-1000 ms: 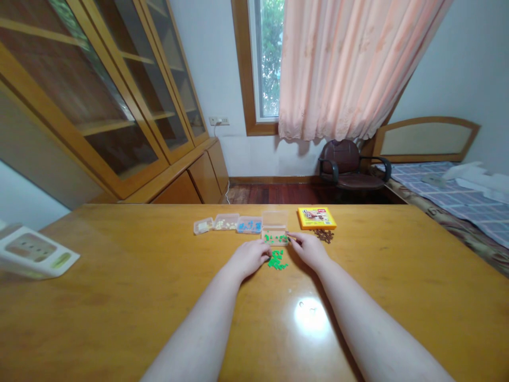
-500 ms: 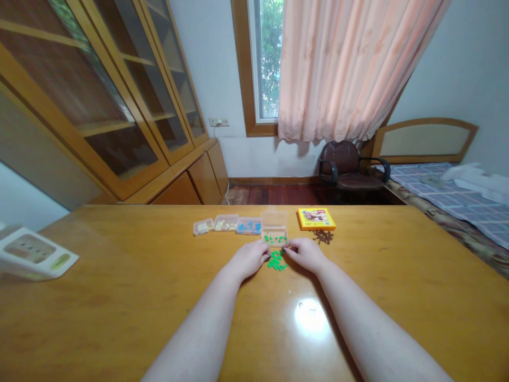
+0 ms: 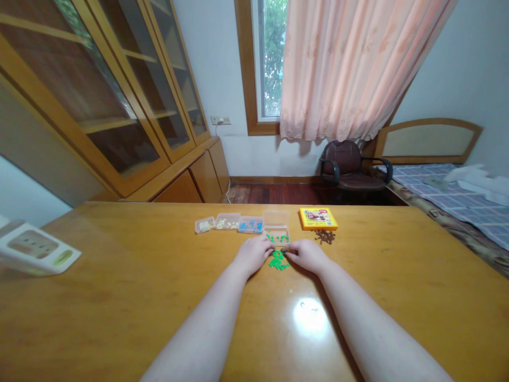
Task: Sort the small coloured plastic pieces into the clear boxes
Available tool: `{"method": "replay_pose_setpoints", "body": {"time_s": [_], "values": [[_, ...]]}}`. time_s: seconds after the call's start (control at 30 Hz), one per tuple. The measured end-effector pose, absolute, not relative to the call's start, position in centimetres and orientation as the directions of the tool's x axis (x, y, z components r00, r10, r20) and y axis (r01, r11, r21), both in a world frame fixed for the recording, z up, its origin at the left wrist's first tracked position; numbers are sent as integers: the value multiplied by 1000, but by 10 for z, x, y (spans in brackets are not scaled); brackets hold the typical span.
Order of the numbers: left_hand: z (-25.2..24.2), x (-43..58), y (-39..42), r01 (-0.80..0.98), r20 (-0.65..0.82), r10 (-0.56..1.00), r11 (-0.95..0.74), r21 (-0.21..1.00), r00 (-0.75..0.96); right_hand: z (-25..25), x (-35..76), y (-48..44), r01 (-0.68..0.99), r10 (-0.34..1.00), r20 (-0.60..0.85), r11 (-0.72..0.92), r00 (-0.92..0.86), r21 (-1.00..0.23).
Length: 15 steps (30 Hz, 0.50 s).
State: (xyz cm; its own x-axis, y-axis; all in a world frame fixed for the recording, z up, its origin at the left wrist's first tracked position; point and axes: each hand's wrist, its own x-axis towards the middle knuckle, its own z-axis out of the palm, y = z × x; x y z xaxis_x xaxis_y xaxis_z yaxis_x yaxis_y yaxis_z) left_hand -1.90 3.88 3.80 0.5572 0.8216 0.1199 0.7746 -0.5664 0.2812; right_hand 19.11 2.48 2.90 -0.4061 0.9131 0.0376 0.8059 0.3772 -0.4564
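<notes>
A small pile of green beads [image 3: 278,261] lies on the wooden table [image 3: 119,276] between my hands. My left hand [image 3: 254,254] rests beside the pile with its fingers curled, the tips at the beads. My right hand [image 3: 306,254] pinches at the pile's far edge; what is between the fingertips is too small to make out. Just beyond them stands an open clear plastic box [image 3: 277,232] with green beads inside, its lid raised.
Three more small clear boxes [image 3: 228,223] with pale and blue beads line up left of it. A yellow packet [image 3: 318,218] and a heap of brown beads [image 3: 325,236] lie to the right. A white box [image 3: 35,253] sits at the table's left edge.
My right hand has drawn back from the open box to the far edge of the green pile. The left hand has barely moved.
</notes>
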Motion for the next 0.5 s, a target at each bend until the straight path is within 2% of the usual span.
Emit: {"method": "replay_pose_setpoints", "body": {"time_s": [0.2,0.5], "values": [[40,-15,35,781,45,813,-571,253,580,33,189,23,848,914,56,394,-401,-354],[42,-17,35,804,37,831,-547,235,555,31,188,24,836,916,98,395,-388,-380]]}}
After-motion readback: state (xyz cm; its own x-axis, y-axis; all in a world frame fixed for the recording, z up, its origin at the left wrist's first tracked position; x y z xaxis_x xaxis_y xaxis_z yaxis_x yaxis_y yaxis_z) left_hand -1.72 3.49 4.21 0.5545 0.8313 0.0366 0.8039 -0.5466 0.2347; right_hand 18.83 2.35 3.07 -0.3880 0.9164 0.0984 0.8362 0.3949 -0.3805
